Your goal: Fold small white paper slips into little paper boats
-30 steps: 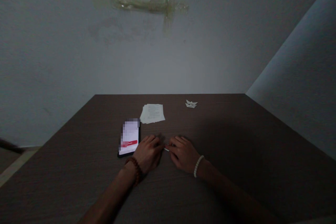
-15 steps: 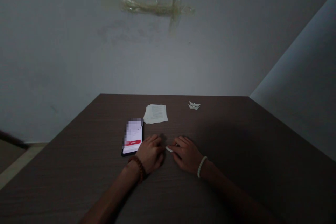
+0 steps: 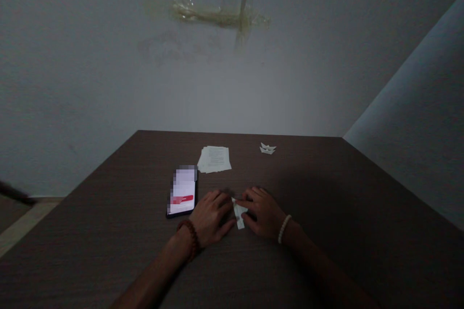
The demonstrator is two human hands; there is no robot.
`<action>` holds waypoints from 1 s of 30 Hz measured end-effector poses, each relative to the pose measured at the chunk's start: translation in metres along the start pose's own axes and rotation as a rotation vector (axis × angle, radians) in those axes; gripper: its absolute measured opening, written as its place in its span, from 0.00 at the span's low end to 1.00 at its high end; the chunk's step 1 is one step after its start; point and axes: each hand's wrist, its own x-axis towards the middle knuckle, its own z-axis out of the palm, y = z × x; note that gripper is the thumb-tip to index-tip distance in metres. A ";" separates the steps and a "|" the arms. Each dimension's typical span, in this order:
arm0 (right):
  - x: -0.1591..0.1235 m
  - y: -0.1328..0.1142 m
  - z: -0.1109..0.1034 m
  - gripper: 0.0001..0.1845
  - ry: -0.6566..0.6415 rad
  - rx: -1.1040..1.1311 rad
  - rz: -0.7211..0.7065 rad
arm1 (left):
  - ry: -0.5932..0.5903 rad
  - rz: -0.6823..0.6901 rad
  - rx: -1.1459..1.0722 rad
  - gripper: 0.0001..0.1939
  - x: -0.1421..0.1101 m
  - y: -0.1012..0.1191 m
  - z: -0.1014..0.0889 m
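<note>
A small folded piece of white paper (image 3: pixel 239 213) lies on the brown table between my two hands. My right hand (image 3: pixel 261 212), with a pale beaded bracelet at the wrist, has its index finger and thumb on the paper's right side. Just left of the paper is my left hand (image 3: pixel 212 217), wearing a reddish-brown beaded bracelet. Its thumb stands apart from the curved fingers, and the thumb tip comes close to the paper's edge. Nothing shows in the left hand's grasp.
A phone (image 3: pixel 183 190) with a lit screen lies left of my left hand. Beyond it sits a stack of printed paper sheets (image 3: pixel 214 159). Small folded paper boats (image 3: pixel 268 148) rest near the table's (image 3: pixel 308 275) far edge, which meets a wall (image 3: pixel 232 91).
The hands have parted slightly. More of the folded paper shows between them, and my left thumb has stretched out toward it.
</note>
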 end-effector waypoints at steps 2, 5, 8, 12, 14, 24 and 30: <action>0.000 0.002 0.001 0.16 0.007 -0.010 0.009 | 0.007 0.024 -0.025 0.19 0.000 0.002 0.004; -0.001 0.003 0.002 0.17 0.017 -0.015 0.013 | -0.006 0.035 -0.045 0.23 0.000 0.006 0.008; 0.000 0.001 0.002 0.17 0.022 -0.017 0.016 | -0.028 0.046 -0.051 0.19 0.001 0.009 0.010; 0.000 0.000 0.000 0.15 0.026 -0.018 0.018 | -0.040 0.046 -0.048 0.10 0.003 0.011 0.009; -0.001 0.001 -0.001 0.15 0.025 -0.017 0.016 | -0.048 0.039 -0.048 0.10 0.003 0.011 0.009; -0.006 0.011 0.000 0.23 0.045 0.055 -0.007 | -0.070 0.047 -0.067 0.12 0.004 0.012 0.002; -0.004 0.013 0.004 0.16 0.055 0.006 -0.005 | -0.068 0.069 -0.072 0.14 0.004 0.010 0.000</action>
